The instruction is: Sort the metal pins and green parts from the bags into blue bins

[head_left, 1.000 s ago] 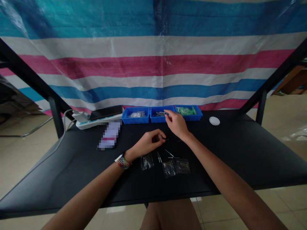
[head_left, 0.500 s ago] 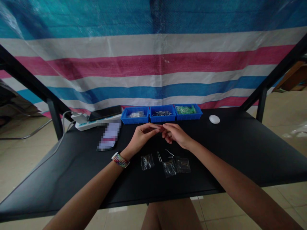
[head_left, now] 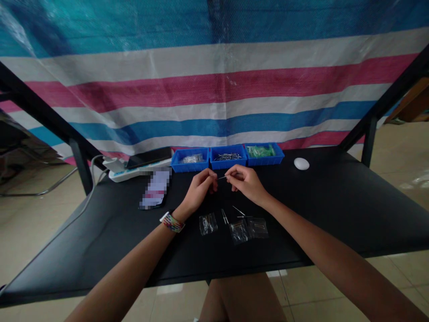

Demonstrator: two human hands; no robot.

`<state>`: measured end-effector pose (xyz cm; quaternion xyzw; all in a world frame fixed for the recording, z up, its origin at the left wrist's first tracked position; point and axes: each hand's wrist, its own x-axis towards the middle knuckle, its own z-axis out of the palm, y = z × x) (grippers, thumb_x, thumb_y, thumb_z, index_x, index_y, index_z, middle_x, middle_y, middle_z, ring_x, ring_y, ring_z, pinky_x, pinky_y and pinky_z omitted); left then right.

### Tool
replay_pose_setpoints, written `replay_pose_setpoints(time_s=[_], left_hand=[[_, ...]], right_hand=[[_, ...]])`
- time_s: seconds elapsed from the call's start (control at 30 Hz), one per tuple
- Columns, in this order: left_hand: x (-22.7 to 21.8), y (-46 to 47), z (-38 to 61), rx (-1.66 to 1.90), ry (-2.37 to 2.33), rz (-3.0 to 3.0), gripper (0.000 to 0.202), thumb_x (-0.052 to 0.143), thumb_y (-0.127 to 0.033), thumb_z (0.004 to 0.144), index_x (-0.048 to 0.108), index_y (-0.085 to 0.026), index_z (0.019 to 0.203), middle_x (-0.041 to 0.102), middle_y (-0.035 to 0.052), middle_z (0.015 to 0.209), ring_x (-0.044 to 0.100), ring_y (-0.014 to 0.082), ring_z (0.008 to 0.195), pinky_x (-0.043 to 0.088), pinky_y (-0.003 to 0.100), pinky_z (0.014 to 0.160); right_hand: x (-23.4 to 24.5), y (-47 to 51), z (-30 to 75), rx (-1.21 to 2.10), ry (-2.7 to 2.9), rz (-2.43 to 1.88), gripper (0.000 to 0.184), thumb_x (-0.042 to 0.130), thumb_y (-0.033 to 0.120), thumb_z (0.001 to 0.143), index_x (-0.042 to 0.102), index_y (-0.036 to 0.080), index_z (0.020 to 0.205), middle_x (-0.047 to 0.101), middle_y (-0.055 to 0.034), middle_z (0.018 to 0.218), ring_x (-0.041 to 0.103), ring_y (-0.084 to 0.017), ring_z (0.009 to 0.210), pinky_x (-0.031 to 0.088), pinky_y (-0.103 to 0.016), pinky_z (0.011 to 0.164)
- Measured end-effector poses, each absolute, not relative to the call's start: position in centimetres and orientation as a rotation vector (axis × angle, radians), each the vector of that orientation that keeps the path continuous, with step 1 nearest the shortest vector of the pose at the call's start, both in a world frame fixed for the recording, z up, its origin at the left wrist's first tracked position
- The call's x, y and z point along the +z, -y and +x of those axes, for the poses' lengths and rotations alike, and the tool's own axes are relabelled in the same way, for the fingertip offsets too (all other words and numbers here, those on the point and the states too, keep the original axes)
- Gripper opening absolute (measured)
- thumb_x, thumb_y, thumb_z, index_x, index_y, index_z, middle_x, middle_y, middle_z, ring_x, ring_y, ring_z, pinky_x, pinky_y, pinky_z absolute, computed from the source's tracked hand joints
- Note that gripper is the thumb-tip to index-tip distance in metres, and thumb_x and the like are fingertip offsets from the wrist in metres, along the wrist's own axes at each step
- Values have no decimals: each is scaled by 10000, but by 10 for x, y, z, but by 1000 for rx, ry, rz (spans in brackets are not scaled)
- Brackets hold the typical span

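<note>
Above the black table (head_left: 335, 210), my left hand (head_left: 198, 188) and my right hand (head_left: 244, 181) meet in front of three blue bins. Both pinch the ends of a thin metal pin (head_left: 221, 177) stretched between their fingertips. The middle bin (head_left: 227, 158) holds several similar pins. The left bin (head_left: 191, 160) holds small clear pieces, the right bin (head_left: 264, 153) green parts. Nearer me lie three small clear bags (head_left: 238, 229) and a few loose pins (head_left: 238, 210).
A white power strip (head_left: 129, 172) with a dark phone (head_left: 149, 157) on it sits at the back left, its cable running off the table. A blurred card (head_left: 154, 188) lies beside it. A white round object (head_left: 301, 163) rests at the back right. A striped tarp hangs behind.
My right hand left the middle bin and came back to meet my left hand. Both hands rose slightly and now hold a pin between them.
</note>
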<state>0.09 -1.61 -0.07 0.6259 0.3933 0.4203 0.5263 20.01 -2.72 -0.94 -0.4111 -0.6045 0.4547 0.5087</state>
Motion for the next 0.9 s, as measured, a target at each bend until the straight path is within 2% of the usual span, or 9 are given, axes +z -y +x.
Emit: replay_pose_setpoints(time_s=[0.27, 0.43, 0.53, 0.63, 0.9], left_hand=[[1, 16, 2, 992, -909, 1498, 268, 613, -416, 927, 577, -182, 800, 608, 4, 702, 576, 140, 632, 448, 254, 577], [1, 17, 2, 1038, -829, 1446, 190, 645, -360, 906, 592, -184, 857, 626, 7, 740, 593, 147, 674, 467, 255, 600], [2, 17, 2, 1059, -801, 1430, 187, 659, -354, 898, 590, -185, 856, 628, 8, 747, 600, 152, 689, 474, 257, 607], [2, 17, 2, 1083, -792, 1447, 185, 674, -349, 888, 597, -184, 861, 628, 7, 750, 597, 151, 691, 476, 257, 611], [2, 17, 2, 1149, -843, 1523, 165, 689, -324, 863, 630, -174, 829, 621, 2, 723, 560, 132, 650, 426, 242, 576]], right_hand=[[-8, 29, 200, 998, 1471, -952, 186, 732, 365, 871, 709, 198, 949, 664, -1, 839, 641, -102, 556, 499, -220, 502], [-7, 26, 200, 1166, 1332, -957, 308, 724, 408, 850, 659, 211, 1079, 699, 4, 861, 651, -110, 499, 505, -224, 456], [-7, 23, 200, 1266, 1252, -978, 284, 661, 476, 873, 626, 202, 938, 688, 11, 754, 658, -128, 483, 511, -227, 440], [-5, 23, 200, 1337, 1245, -992, 344, 636, 523, 884, 599, 193, 796, 653, 12, 670, 649, -127, 483, 503, -217, 438], [-3, 25, 199, 1379, 1285, -959, 365, 711, 523, 846, 611, 188, 740, 672, 2, 664, 640, -125, 501, 506, -227, 464]])
